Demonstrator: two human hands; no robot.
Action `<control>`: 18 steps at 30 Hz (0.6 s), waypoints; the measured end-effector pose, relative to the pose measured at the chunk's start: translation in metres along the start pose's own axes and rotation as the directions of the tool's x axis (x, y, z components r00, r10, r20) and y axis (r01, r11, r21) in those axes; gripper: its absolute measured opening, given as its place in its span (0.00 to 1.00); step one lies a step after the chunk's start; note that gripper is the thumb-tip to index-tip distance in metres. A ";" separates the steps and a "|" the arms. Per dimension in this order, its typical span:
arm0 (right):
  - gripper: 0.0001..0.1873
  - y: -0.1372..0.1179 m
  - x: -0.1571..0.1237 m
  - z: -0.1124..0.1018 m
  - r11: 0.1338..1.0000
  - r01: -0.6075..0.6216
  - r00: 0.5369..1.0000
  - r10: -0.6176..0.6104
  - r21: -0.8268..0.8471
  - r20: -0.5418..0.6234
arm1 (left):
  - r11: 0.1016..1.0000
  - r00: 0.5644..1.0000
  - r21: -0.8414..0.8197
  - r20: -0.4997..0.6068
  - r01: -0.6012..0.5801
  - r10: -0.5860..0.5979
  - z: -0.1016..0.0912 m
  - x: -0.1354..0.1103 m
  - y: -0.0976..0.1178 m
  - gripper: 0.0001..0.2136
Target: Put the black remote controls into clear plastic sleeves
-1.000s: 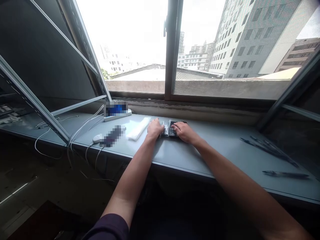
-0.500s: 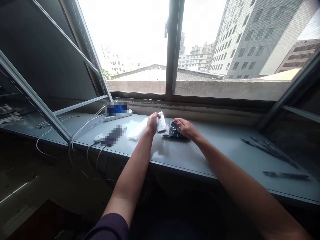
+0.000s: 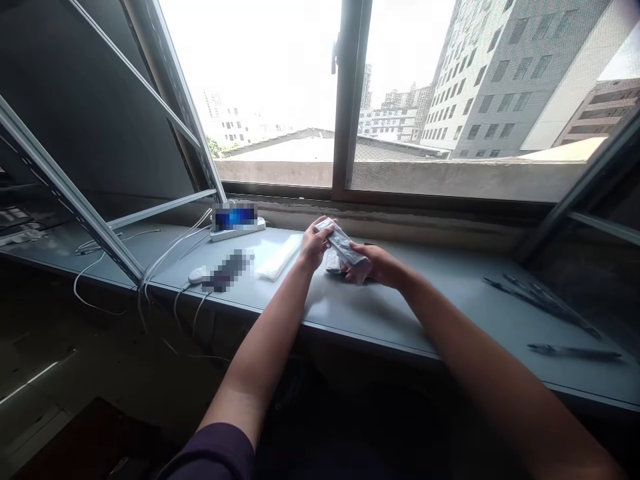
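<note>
Clasping a slim, glossy plastic-wrapped remote (image 3: 343,247), fingers of left hand (image 3: 313,244) and right hand (image 3: 379,264).

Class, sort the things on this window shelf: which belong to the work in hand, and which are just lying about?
In hand: wrapped remote, held by left hand and right hand; second wrapped item lying just beneath.

Lying about: power strip, white mouse, white packet, cables, pens.

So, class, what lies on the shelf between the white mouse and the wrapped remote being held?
Head view: a blurred dark object, then a flat white packet, lie between mouse and wrapped remote.
</note>
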State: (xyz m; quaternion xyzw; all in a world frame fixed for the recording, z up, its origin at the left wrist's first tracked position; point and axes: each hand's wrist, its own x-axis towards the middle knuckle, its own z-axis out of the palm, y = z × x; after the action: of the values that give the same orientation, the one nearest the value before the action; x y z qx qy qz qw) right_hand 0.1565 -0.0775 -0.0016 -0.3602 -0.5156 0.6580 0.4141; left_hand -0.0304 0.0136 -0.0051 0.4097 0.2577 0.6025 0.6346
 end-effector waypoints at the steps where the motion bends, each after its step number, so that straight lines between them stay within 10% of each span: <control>1: 0.21 0.000 -0.001 0.000 1.000 -0.028 0.999 0.028 -0.009 0.019 | 1.000 1.000 -0.011 -0.023 -0.014 0.014 0.000 0.000 0.002 0.32; 18: 0.24 -0.006 -0.012 0.003 0.979 -0.203 0.960 0.198 0.008 0.199 | 0.999 0.999 0.009 -0.013 -0.044 0.044 -0.002 -0.002 0.004 0.27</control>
State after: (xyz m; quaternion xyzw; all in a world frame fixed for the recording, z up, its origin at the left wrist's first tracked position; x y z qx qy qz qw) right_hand 0.1596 -0.0885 0.0060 -0.3377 -0.5056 0.7363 0.2971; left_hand -0.0339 0.0116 -0.0034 0.4140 0.2552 0.6179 0.6178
